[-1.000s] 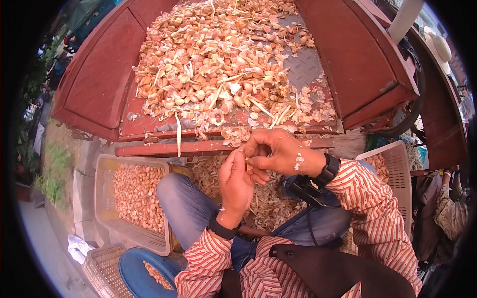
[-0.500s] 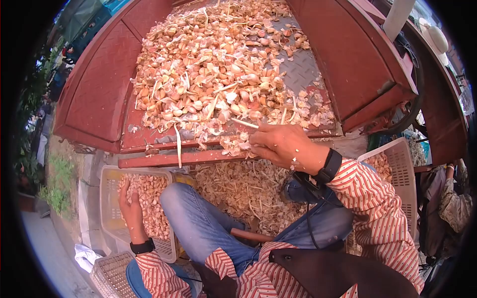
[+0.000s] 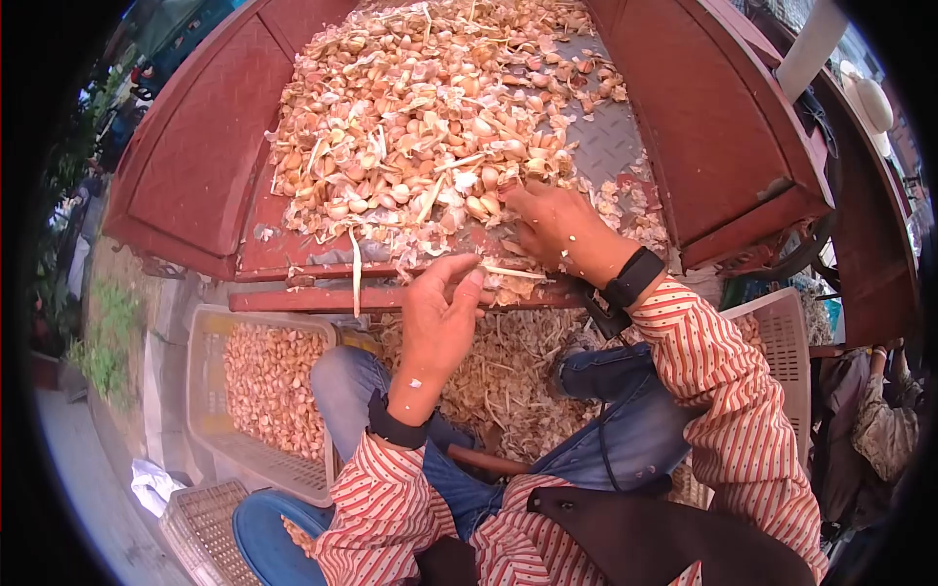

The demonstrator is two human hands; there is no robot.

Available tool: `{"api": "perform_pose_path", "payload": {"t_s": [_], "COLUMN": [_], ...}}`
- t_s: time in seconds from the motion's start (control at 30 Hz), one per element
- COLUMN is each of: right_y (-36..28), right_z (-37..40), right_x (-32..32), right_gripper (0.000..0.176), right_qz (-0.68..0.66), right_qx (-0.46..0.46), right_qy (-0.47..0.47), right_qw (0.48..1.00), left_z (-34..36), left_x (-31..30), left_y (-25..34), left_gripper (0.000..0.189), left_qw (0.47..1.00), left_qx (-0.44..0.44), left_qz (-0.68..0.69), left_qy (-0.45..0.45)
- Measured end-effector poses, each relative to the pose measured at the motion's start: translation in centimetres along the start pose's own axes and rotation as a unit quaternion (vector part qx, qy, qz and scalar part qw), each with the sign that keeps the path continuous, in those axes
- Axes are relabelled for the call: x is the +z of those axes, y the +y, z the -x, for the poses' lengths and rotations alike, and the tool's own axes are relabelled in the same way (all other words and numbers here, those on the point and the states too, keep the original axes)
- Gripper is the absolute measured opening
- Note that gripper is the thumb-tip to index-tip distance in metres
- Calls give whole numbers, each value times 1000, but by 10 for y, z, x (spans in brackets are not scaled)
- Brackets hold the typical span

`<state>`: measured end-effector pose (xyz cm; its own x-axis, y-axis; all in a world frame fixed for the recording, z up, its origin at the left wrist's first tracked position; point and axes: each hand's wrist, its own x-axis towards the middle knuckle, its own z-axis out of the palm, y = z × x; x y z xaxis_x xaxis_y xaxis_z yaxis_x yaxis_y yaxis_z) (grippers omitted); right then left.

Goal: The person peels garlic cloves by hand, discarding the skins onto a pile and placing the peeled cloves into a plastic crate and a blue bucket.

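A heap of loose garlic cloves [image 3: 391, 146] mixed with papery skins and dry stems covers the red metal cart bed [image 3: 278, 259]. My left hand [image 3: 437, 311] is raised at the bed's front edge, thumb and forefinger pinched together. A pale garlic stem [image 3: 515, 273] sticks out to the right from those fingertips. Just above it, my right hand [image 3: 562, 230] is at the near right edge of the heap. Its fingers are curled against the garlic there, and their tips are partly hidden among cloves.
Left of my knees stands a plastic crate [image 3: 200, 391] of cloves. Another crate [image 3: 796, 342] is on the right. Skins and stems [image 3: 498, 391] lie thick on the ground between my legs. Red side panels [image 3: 708, 127] flank the bed. A blue round lid or seat [image 3: 259, 542] is at lower left.
My left hand has come up from the left crate to the bed's edge, and the stem is now at its fingertips. My right hand, which held a stem, has moved up to the heap.
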<state>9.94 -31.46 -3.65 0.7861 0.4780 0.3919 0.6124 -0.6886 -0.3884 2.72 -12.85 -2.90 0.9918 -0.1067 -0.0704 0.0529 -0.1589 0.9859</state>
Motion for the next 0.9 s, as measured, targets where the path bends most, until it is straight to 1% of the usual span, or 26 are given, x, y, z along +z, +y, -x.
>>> {"api": "perform_pose_path", "payload": {"t_s": [0.07, 0.13, 0.17, 0.23, 0.27, 0.3, 0.43, 0.53, 0.6, 0.67, 0.73, 0.83, 0.9], "right_y": [3, -14, -24, -38, -43, -48, -53, -56, -53, -54, -54, -55, -56], "right_z": [2, 6, 8, 12, 13, 12, 14, 16, 18, 19, 20, 20, 20], "right_x": [3, -4, -7, -9, -11, -16, -19, -23, -21, -23, -24, -22, -23], "right_gripper": [18, 19, 19, 18, 18, 19, 21, 23, 25, 26, 26, 25, 25], "right_qz": [-93, -249, -324, -327, -329, -349, -415, -461, -494, -491, -488, -482, -472], "right_qx": [0, 102, 153, 146, 145, 168, 139, 125, 101, 109, 113, 118, 126], "right_qy": [9, -32, -54, -42, -35, -50, -64, -81, -81, -102, -115, -129, -146], "right_qw": [996, 963, 932, 933, 932, 921, 897, 875, 860, 858, 858, 859, 860], "left_z": [-5, -10, -11, -9, -7, -5, 4, 6, 10, 12, 14, 21, 26], "left_x": [10, 15, 15, 12, 9, 6, -5, -11, -8, -7, -8, -4, 0], "left_y": [0, -2, -4, -8, -9, -9, -2, 1, 2, 1, -6, -12, -15], "left_gripper": [29, 31, 31, 29, 27, 24, 16, 16, 17, 17, 18, 18, 18], "left_qw": [999, 994, 991, 983, 974, 964, 915, 912, 915, 910, 897, 863, 843], "left_qx": [-4, -7, -9, -14, -33, -51, -113, -103, -98, -94, -92, -111, -122], "left_qz": [50, 106, 137, 181, 221, 260, 380, 380, 377, 389, 417, 480, 516], "left_qy": [9, 9, 3, -19, -24, -28, -72, -114, -107, -107, -114, -108, -89]}}
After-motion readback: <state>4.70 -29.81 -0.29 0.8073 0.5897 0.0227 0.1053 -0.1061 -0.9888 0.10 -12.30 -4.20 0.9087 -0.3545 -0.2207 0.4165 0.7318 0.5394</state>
